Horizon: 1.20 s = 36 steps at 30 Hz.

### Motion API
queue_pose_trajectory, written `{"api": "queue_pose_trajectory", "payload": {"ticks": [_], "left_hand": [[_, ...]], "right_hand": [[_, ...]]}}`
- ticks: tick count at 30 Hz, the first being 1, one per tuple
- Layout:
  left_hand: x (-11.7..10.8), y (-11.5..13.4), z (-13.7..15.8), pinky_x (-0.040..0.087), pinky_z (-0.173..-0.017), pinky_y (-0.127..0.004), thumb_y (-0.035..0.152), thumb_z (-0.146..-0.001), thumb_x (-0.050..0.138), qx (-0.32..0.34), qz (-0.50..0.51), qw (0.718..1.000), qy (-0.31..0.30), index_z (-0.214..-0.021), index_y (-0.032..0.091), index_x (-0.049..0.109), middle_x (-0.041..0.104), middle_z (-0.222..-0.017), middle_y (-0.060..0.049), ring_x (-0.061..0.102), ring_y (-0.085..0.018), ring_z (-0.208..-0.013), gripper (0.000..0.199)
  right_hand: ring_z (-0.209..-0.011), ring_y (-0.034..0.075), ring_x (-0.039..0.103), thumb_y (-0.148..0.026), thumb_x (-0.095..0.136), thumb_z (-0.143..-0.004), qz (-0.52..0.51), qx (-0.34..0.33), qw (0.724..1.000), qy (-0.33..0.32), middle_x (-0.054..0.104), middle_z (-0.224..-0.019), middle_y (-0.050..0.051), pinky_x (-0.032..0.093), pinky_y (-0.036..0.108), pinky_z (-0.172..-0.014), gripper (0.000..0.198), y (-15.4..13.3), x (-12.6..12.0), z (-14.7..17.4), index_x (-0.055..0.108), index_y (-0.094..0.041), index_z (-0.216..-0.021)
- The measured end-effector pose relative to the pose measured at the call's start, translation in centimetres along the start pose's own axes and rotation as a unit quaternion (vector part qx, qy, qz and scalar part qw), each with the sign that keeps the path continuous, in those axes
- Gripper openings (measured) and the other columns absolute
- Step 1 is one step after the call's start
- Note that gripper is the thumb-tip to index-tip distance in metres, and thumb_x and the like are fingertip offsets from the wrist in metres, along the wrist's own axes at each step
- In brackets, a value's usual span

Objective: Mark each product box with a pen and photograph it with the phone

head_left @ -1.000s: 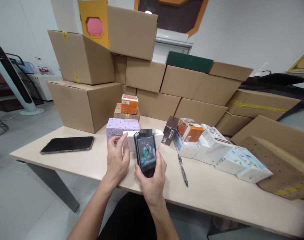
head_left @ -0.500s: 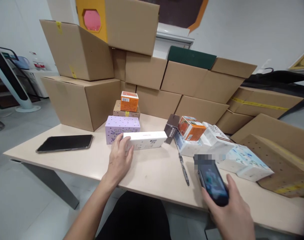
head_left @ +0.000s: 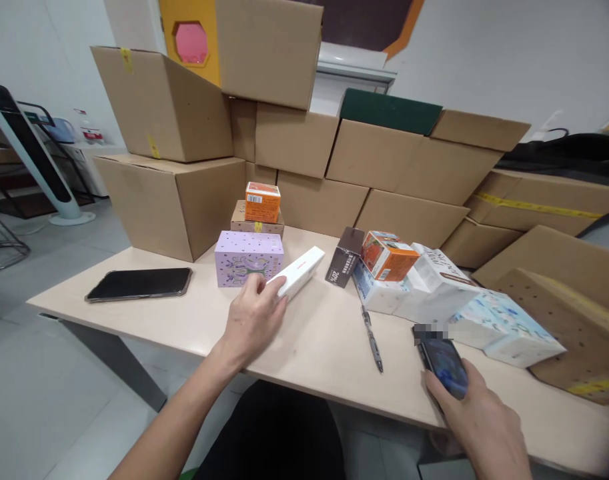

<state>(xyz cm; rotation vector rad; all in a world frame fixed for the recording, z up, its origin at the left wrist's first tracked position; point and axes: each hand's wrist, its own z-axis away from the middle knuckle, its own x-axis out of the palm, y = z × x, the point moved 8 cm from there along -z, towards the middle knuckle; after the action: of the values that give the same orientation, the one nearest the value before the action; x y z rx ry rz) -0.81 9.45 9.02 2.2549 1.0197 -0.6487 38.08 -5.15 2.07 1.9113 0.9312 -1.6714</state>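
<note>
My left hand (head_left: 257, 313) is closed round the near end of a slim white box (head_left: 300, 272), which points away to the right above or on the table. Just behind that hand stands a purple patterned box (head_left: 249, 257). At the right, my right hand (head_left: 484, 413) grips a black smartphone (head_left: 441, 363) with its lit screen facing up; part of the phone is pixelated. A grey pen (head_left: 372, 339) lies on the table between the two hands.
A large dark phone (head_left: 140, 285) lies at the table's left. Orange boxes (head_left: 263, 203), a dark brown box (head_left: 345, 259) and white tissue packs (head_left: 509, 327) stand farther back. Cardboard boxes (head_left: 211, 210) form a wall behind the table (head_left: 304, 360).
My left hand has turned the white box, so its far end now angles away from me. My right hand with the smartphone has shifted slightly right and down. The view has moved a little.
</note>
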Motion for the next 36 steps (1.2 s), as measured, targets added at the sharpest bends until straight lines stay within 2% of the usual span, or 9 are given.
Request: {"api": "queue_pose_trajectory", "payload": {"ticks": [4,8,12,17,23,26,30,33,36], "left_hand": [[1.1,1.6,-1.7,0.049,-0.067,-0.03,0.031,-0.093,0.052,-0.024,-0.047,0.997,-0.053,-0.12,0.023,0.059,0.05,-0.097,-0.007,0.057,-0.021,-0.081,0.029],[4.5,2.9,-5.0,0.05,-0.074,-0.037,0.027,-0.095,0.045,-0.071,-0.066,0.978,-0.186,-0.121,0.018,0.055,0.049,-0.107,-0.013,0.059,-0.028,-0.093,0.029],[7.6,4.0,-7.9,0.05,-0.075,-0.036,0.028,-0.095,0.048,-0.07,-0.035,0.971,-0.227,-0.123,0.018,0.052,0.05,-0.111,-0.014,0.063,-0.027,-0.089,0.031],[11.2,6.3,-8.6,0.05,-0.077,-0.036,0.034,-0.095,0.05,-0.039,0.005,0.969,-0.245,-0.121,0.018,0.053,0.052,-0.111,-0.013,0.065,-0.025,-0.086,0.03],[9.3,8.4,-8.1,0.048,-0.083,-0.037,0.046,-0.093,0.056,0.013,0.036,0.972,-0.233,-0.134,0.021,0.048,0.056,-0.114,-0.013,0.061,-0.028,-0.101,0.049],[3.0,4.8,-8.2,0.043,-0.096,-0.046,0.052,-0.095,0.045,0.0,-0.009,0.997,-0.081,-0.126,0.019,0.058,0.057,-0.119,-0.016,0.056,-0.033,-0.11,0.047],[-5.0,-5.8,-7.1,0.034,-0.107,-0.055,0.055,-0.091,0.048,-0.198,-0.049,0.971,0.126,-0.139,0.016,0.049,0.052,-0.133,-0.02,0.045,-0.04,-0.128,0.061],[-3.2,-12.6,-6.2,0.033,-0.109,-0.056,0.058,-0.092,0.041,-0.326,0.063,0.943,-0.01,-0.142,0.012,0.044,0.053,-0.138,-0.021,0.045,-0.041,-0.132,0.068],[-1.7,-14.1,-4.9,0.045,-0.102,-0.05,0.053,-0.092,0.039,-0.329,0.12,0.934,-0.065,-0.129,0.012,0.058,0.066,-0.124,-0.017,0.059,-0.037,-0.119,0.058]], "right_hand": [[-0.098,0.042,0.065,-0.071,0.034,-0.085,-0.011,-0.02,0.999,0.029,0.067,-0.108,0.025,0.048,0.052,-0.087,0.082,-0.4,0.3,0.7,0.05,-0.01,-0.138],[-0.121,0.05,0.051,-0.075,0.026,-0.086,-0.042,-0.039,0.985,0.164,0.049,-0.138,0.03,0.045,0.062,-0.089,0.086,-1.3,-2.0,2.2,0.056,-0.01,-0.135],[-0.125,0.047,0.051,-0.077,0.019,-0.087,-0.093,-0.104,0.956,0.259,0.05,-0.135,0.033,0.041,0.062,-0.099,0.094,-1.9,-3.7,3.6,0.059,-0.004,-0.13],[-0.125,0.045,0.054,-0.077,0.026,-0.088,-0.142,-0.143,0.936,0.288,0.057,-0.128,0.03,0.042,0.061,-0.101,0.09,-2.3,-4.3,4.4,0.064,-0.003,-0.122],[-0.122,0.041,0.056,-0.07,0.038,-0.09,-0.209,-0.19,0.912,0.297,0.06,-0.125,0.028,0.044,0.058,-0.1,0.075,-3.9,-5.3,5.8,0.066,-0.006,-0.117],[-0.114,0.036,0.061,-0.059,0.05,-0.092,-0.253,-0.165,0.898,0.321,0.064,-0.122,0.022,0.046,0.052,-0.1,0.057,-4.2,-6.2,7.0,0.067,-0.01,-0.117],[-0.093,0.024,0.067,-0.04,0.058,-0.093,-0.337,-0.204,0.872,0.292,0.071,-0.103,0.012,0.051,0.038,-0.089,0.03,-7.4,-6.5,8.6,0.068,-0.016,-0.107],[-0.085,0.019,0.067,-0.033,0.057,-0.094,-0.402,-0.303,0.843,0.189,0.071,-0.098,0.008,0.053,0.031,-0.08,0.022,-12.7,-5.7,9.5,0.067,-0.018,-0.106],[-0.092,0.021,0.068,-0.038,0.054,-0.095,-0.429,-0.338,0.833,0.085,0.071,-0.107,0.01,0.055,0.035,-0.084,0.03,-17.4,-4.3,9.4,0.065,-0.018,-0.116]]}}
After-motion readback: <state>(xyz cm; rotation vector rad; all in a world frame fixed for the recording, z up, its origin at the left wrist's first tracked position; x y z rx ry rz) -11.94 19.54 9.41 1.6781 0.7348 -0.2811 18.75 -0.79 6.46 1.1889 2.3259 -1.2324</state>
